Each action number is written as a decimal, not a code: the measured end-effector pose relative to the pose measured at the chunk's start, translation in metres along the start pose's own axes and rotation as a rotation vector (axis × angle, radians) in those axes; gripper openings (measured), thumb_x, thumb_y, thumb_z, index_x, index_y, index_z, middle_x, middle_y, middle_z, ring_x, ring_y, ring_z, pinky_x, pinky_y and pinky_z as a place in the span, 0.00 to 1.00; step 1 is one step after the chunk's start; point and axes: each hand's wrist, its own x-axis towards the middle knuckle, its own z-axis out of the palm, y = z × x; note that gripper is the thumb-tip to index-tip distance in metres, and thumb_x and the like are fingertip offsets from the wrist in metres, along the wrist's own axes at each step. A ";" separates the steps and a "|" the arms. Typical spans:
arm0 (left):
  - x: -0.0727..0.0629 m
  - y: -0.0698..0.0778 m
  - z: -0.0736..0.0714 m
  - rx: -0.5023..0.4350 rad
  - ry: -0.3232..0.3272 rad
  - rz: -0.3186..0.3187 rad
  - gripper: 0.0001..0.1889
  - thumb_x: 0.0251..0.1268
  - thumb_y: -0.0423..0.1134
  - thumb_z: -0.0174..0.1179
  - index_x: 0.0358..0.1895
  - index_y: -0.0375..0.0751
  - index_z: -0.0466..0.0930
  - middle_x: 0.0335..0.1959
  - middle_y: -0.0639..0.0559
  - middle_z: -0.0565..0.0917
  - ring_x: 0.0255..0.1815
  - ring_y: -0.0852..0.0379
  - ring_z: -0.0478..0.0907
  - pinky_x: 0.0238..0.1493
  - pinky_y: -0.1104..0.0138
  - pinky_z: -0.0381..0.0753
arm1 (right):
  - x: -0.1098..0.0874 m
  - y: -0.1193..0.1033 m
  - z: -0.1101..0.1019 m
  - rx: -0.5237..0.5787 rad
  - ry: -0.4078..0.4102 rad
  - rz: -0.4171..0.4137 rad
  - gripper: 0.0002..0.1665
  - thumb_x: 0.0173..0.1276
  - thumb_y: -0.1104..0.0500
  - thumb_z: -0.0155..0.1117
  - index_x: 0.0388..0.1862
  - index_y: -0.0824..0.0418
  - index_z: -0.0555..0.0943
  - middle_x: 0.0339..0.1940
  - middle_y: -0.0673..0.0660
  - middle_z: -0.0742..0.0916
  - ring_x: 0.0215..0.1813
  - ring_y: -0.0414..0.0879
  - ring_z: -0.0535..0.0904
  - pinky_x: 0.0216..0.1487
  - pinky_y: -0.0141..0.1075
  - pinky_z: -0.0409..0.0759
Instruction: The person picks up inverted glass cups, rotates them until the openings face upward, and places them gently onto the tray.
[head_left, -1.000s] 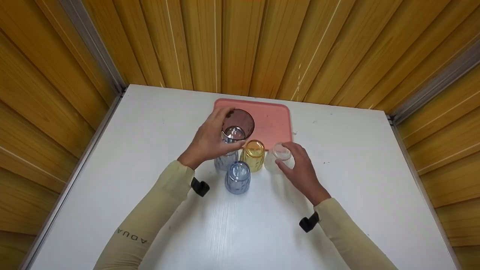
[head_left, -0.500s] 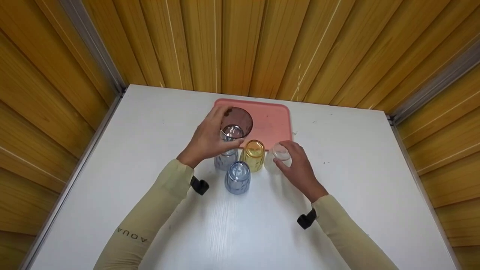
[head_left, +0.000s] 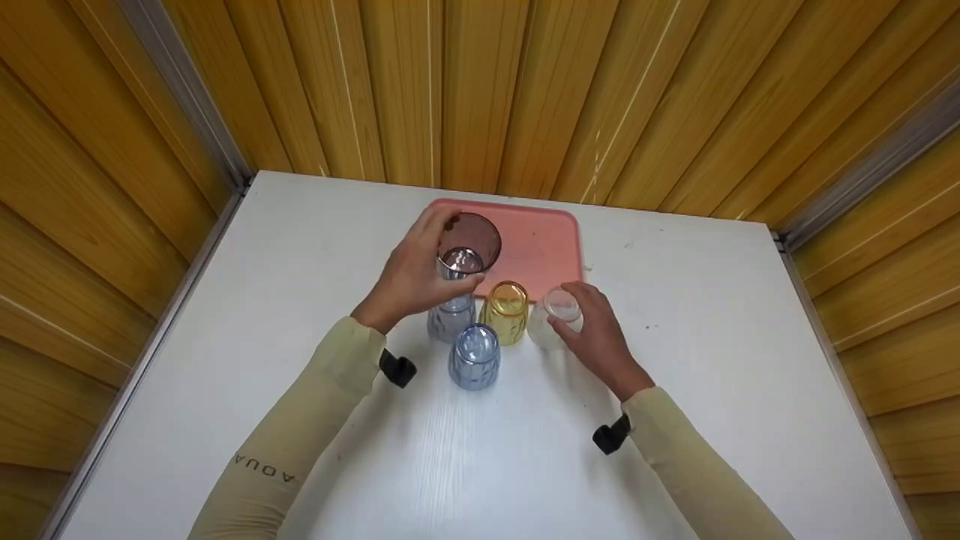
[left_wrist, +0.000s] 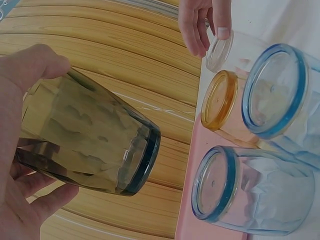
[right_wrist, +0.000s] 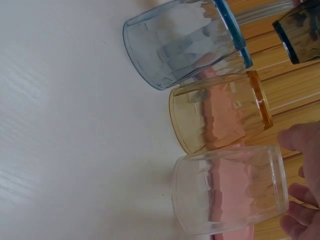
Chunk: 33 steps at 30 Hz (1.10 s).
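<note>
Five transparent tumblers with thick, rounded bases and faceted, tapering walls are in view: a dark tumbler (left_wrist: 95, 135), a front blue tumbler (head_left: 474, 360), a rear blue tumbler (head_left: 450, 321), an amber tumbler (head_left: 506, 319) and a clear tumbler (right_wrist: 230, 190). The last four stand base-up on a smooth white table (head_left: 480, 465), just in front of a pink tray (head_left: 544, 247) with rounded corners and a raised rim; behind runs a ribbed wall (head_left: 480, 90) patterned as wood grain. The dark tumbler is in the air, mouth up, beyond the rear blue tumbler, within the left hand (head_left: 420, 274), whose thumb and fingers grip it from opposite sides near its wide end. The thumb and fingers of the right hand (head_left: 600, 330) curl around the base end of the clear tumbler; how firmly they press cannot be told. The amber tumbler lies between the rear blue tumbler and the clear tumbler. The left wrist view shows the full side wall of the dark tumbler, olive-brown there but plum from the head, and its thick base apart from the blue ones. The right wrist view alone shows clearly the rims of the amber and clear tumblers meeting the table, with the tray behind them.
</note>
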 end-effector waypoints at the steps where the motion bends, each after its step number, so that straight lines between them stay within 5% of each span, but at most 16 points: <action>1: 0.000 0.000 0.000 -0.003 0.001 0.000 0.43 0.47 0.51 0.73 0.68 0.51 0.62 0.63 0.54 0.69 0.66 0.58 0.68 0.68 0.60 0.72 | 0.000 0.001 0.000 -0.002 -0.005 0.001 0.33 0.66 0.53 0.66 0.67 0.58 0.69 0.68 0.58 0.71 0.73 0.54 0.63 0.72 0.52 0.64; 33: 0.001 -0.012 -0.001 -0.018 0.028 -0.034 0.44 0.47 0.50 0.74 0.69 0.54 0.60 0.64 0.49 0.70 0.65 0.56 0.70 0.66 0.59 0.74 | 0.012 0.003 -0.003 0.005 -0.140 0.108 0.41 0.65 0.49 0.66 0.73 0.58 0.62 0.74 0.58 0.68 0.76 0.56 0.61 0.74 0.52 0.62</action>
